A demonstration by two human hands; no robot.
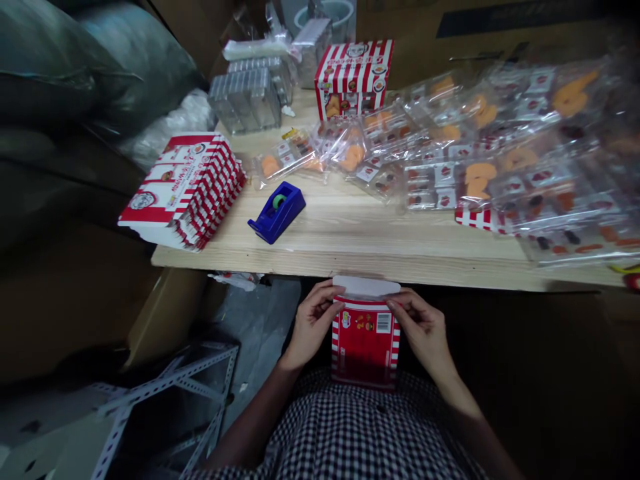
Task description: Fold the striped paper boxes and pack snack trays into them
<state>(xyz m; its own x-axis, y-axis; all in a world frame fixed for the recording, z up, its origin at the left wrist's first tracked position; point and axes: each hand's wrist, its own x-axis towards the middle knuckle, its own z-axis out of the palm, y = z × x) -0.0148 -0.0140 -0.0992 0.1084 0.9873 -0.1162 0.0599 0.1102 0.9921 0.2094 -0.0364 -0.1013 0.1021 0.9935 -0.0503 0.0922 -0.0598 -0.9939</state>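
A red-and-white striped cardboard box (365, 343) is held in front of my lap, just off the table's front edge. Its white end flap (367, 287) stands up at the top. My left hand (316, 319) pinches the upper left corner, thumb on the printed face. On the upper right corner, my right hand (420, 323) grips in the same way, close to the barcode. The fingers behind the box are partly hidden.
On the wooden table (350, 247) lie a blue tape dispenser (278, 212), a stack of flat striped boxes (185, 190), an assembled striped box (354, 79), clear plastic cases (245, 100) and a pile of bagged toy food sets (480, 160). A metal frame (170, 383) stands lower left.
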